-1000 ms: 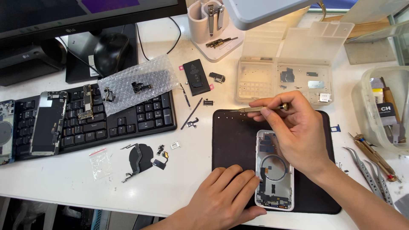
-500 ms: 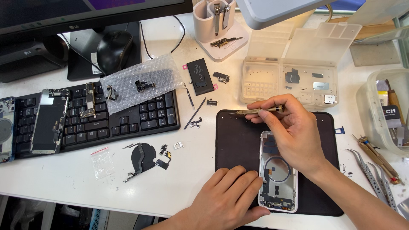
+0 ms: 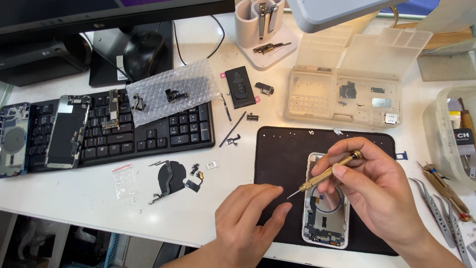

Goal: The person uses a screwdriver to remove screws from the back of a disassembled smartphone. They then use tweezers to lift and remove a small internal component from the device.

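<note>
A brass screwdriver (image 3: pixel 328 172) is gripped between the fingers of the right hand (image 3: pixel 379 191), its tip angled down and left, just off the left edge of the opened phone housing (image 3: pixel 325 218). The housing lies face-up on the black work mat (image 3: pixel 277 154). The left hand (image 3: pixel 248 218) is held empty, fingers loosely curled, resting on the mat's left edge beside the housing. A keyboard (image 3: pixel 163 131) lies well apart, to the left.

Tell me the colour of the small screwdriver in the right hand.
The screwdriver in the right hand is gold or brass-coloured with a thin dark tip; the head view shows it.
</note>
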